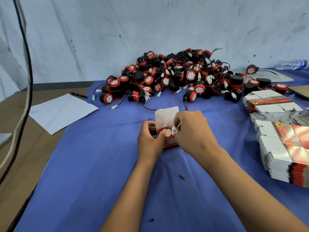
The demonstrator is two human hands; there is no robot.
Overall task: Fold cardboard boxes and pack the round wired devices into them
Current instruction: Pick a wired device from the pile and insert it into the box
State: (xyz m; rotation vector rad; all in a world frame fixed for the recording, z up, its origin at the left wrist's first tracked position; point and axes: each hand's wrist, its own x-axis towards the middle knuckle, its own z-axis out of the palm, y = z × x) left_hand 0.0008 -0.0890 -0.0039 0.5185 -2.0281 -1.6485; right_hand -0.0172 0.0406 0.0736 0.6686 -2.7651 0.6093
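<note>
1. Head view, nearest: two bare forearms come in from 6 o'clock over a blue cloth (93,173) that covers the bench (20,156); small dark scraps lie on the cloth near 6 o'clock.
2. Centre: left hand (149,139) grips the left side of a small cardboard box (168,141), fingers curled round it, thumb against the device inside.
3. Box stands upright on the cloth, white lid flap (164,118) up and open toward 12 o'clock, red printed front facing the camera.
4. One round wired device (165,132) sits in the box mouth, red rim and white face up.
5. Right hand (192,131) is over the box's right side; fingers pinch the device's white connector (174,130) just beside the red rim.
6. At 3 o'clock: stacks of flat unfolded boxes (284,144), white with red print, on the cloth, more of them behind toward 2 o'clock.
7. At 10 o'clock: a white paper sheet (61,111) half on the cloth, half on the brown bench, a black pen (78,94) just beyond it.
8. At 9 o'clock: black and white cables (27,81) hang down the left edge.
9. At 12 o'clock, far: big pile of round devices (175,76), black bodies, red rims, red and black wires, white plugs, heaped against a pale wall (150,22).
10. At 2 o'clock, far: a clear plastic bottle (291,64) lies on its side.
</note>
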